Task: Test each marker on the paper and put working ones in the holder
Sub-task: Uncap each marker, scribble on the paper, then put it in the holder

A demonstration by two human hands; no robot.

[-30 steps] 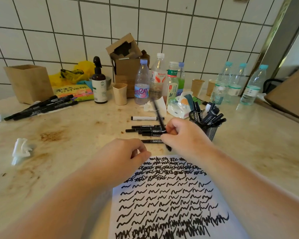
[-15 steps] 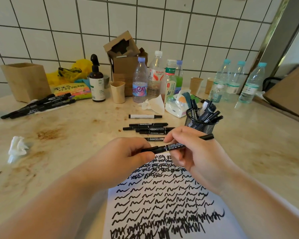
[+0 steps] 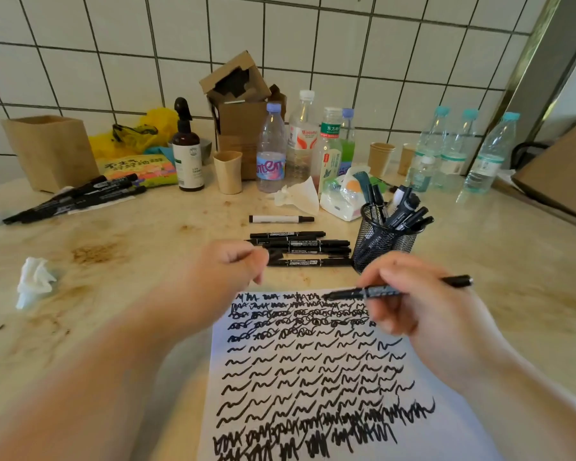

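The paper [image 3: 330, 377] is matt white, thick with black ink. The marker [image 3: 393, 289] looks smooth black plastic, slightly glossy. The holder [image 3: 379, 244] is black wire mesh — metal by its look. The counter [image 3: 113, 261] is polished beige stone, stained brown. Bottles [image 3: 270, 151] are clear plastic; the box [image 3: 236, 94] is plain brown cardboard.

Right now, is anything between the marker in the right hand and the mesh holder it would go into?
Nothing visible blocks it. The marker in the right hand sits above the paper, and the mesh holder stands just beyond it. The holder is crowded with markers, leaving limited room.
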